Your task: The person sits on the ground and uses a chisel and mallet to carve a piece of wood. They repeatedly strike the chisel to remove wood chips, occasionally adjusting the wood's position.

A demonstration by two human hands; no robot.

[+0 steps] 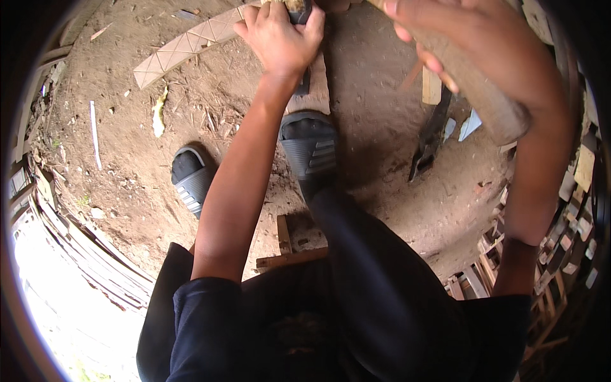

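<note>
Left hand (280,44): your fingers curled round a dark tool (300,16); right hand (455,22): fingers wrapped a wooden club (498,107); dirt floor (388,146): one strip (184,51) lay apparently already triangle-marked, the remaining work impossible to tell.

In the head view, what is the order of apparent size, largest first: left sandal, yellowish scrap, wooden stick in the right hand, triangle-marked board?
1. Wooden stick, though nearness to the camera may enlarge it
2. Triangle-marked board
3. Left sandal
4. Yellowish scrap
</note>
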